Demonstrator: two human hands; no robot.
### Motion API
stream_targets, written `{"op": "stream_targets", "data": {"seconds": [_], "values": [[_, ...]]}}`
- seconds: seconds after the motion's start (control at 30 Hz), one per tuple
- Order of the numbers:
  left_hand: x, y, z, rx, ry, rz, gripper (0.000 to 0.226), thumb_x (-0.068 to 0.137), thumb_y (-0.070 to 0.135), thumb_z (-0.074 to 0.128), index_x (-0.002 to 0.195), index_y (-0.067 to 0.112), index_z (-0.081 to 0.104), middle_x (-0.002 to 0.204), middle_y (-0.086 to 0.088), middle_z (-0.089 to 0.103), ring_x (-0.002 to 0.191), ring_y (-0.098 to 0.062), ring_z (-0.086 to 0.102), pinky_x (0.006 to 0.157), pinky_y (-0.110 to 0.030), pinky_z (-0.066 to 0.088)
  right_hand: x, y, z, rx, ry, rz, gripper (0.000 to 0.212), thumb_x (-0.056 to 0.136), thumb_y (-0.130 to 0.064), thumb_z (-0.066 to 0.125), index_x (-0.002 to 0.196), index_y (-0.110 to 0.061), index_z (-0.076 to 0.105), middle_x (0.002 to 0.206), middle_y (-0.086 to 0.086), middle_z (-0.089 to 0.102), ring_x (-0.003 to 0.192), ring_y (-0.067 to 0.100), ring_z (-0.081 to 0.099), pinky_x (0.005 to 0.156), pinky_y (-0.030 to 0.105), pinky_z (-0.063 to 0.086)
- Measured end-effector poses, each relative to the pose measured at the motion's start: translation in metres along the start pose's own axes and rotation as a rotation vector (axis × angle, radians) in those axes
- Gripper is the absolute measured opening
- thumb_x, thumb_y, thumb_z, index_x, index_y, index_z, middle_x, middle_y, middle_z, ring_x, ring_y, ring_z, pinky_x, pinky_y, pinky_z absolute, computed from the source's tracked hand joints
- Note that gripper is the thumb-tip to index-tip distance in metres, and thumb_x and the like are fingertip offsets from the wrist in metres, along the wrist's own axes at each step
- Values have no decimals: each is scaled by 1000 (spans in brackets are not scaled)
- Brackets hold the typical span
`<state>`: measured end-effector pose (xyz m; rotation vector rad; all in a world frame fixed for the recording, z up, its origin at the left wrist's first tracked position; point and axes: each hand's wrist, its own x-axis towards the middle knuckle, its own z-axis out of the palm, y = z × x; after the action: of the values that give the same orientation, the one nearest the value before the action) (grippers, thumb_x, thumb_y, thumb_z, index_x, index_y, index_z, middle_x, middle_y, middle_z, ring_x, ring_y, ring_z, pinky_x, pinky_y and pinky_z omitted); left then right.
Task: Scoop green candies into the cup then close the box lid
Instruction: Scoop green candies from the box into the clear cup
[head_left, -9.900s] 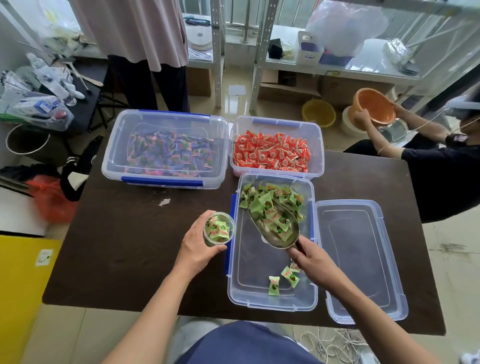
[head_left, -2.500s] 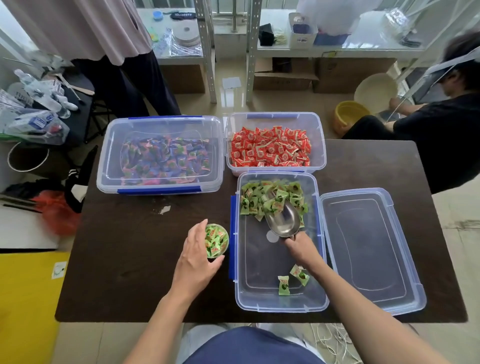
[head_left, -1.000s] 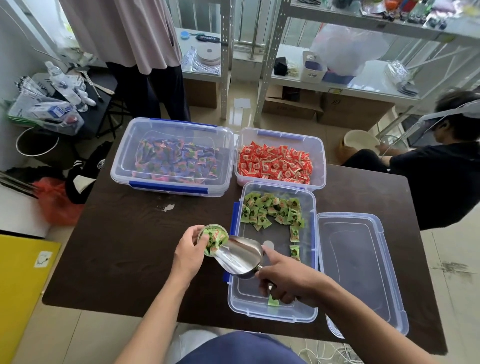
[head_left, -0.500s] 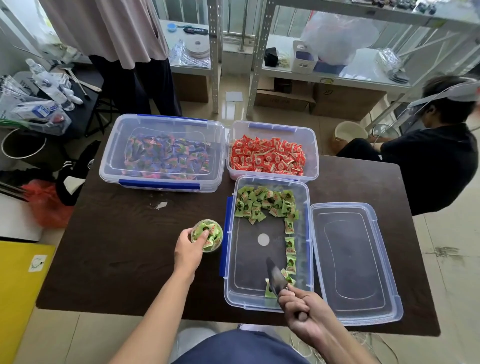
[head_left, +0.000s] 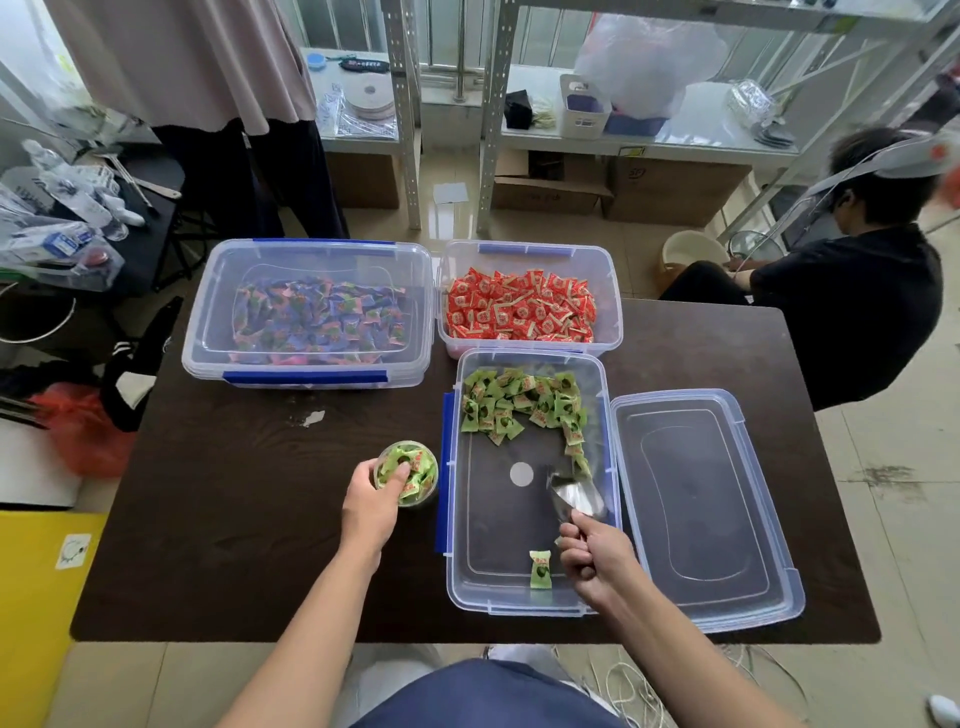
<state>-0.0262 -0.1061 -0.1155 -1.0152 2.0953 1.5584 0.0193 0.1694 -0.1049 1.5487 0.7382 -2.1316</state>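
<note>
A small clear cup (head_left: 413, 474), heaped with green candies, stands on the dark table left of the open clear box (head_left: 530, 597). My left hand (head_left: 370, 508) grips the cup from its near side, one finger over the rim. Green candies (head_left: 519, 402) lie piled at the box's far end, and a single one (head_left: 540, 569) lies near the front. My right hand (head_left: 595, 564) grips the handle of a metal scoop (head_left: 574, 499), whose bowl is inside the box along its right wall. The box's lid (head_left: 701, 512) lies flat on the table just to the right.
At the back of the table (head_left: 234, 519) sit a lidded box of purple candies (head_left: 311, 317) and an open box of red candies (head_left: 522, 312). A person in black (head_left: 857, 301) sits at the far right corner; another (head_left: 234, 104) stands behind left.
Since a second ago the scoop left the cup, swung to the box's near edge, and now sits further in by the right wall. My left hand stays on the cup.
</note>
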Motion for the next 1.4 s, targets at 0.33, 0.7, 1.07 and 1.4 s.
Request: {"op": "stream_targets", "data": {"seconds": [0.33, 0.7, 1.07, 1.4], "values": [[4, -4, -1, -2, -28, 17, 37, 101, 36, 66, 133, 19, 58, 116, 0, 65, 104, -14, 60, 82, -31, 46, 54, -20, 30, 101, -223, -65, 30, 109, -24, 38, 80, -15, 40, 59, -3, 29, 31, 5, 24, 24, 16, 17], [6, -5, -1, 14, -29, 36, 35, 101, 36, 65, 131, 19, 58, 118, -1, 66, 97, -8, 60, 72, -25, 47, 83, -17, 45, -356, -19, -272, 25, 109, -23, 42, 93, -7, 54, 66, 1, 42, 45, 8, 39, 39, 17, 38], [3, -5, 0, 57, 61, 70, 51, 99, 32, 68, 144, 19, 47, 137, -7, 59, 117, -19, 60, 82, -29, 54, 62, 4, 3, -615, 5, -470, 18, 107, -21, 44, 92, -13, 49, 69, 0, 46, 53, 7, 41, 47, 20, 38], [-35, 2, 19, 316, 278, 653, 35, 104, 17, 56, 138, 15, 58, 148, -6, 56, 138, -25, 51, 114, -51, 42, -17, 10, -4, -1166, -76, -639, 22, 105, -23, 50, 97, -4, 56, 74, 4, 54, 61, 13, 48, 54, 30, 42]]}}
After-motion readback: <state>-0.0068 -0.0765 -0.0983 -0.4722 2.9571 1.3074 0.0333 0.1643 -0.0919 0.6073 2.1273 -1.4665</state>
